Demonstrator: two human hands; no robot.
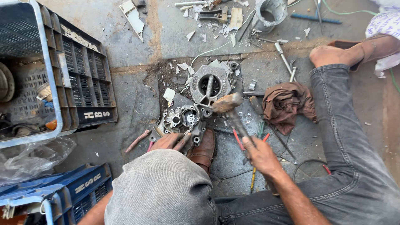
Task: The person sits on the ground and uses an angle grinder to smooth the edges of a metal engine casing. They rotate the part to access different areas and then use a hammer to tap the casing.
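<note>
— Since the knee blocks most of it, what's the left hand (pixel 170 141) doing?

— Fingers flat on the grey metal engine casing (pixel 183 121) lying on the concrete floor (pixel 133 104); whether it grips, I cannot tell.

— Right hand (pixel 261 155)?

— Clenched around the hammer (pixel 231 111) handle, its head blurred over the casing's upper right edge.

— Anything else unclear?

— Red-handled tools (pixel 239 141) sit partly hidden under the right hand, and the brown rag (pixel 287 104) covers whatever lies beneath. Crate (pixel 83 83) is cut off at left.
</note>
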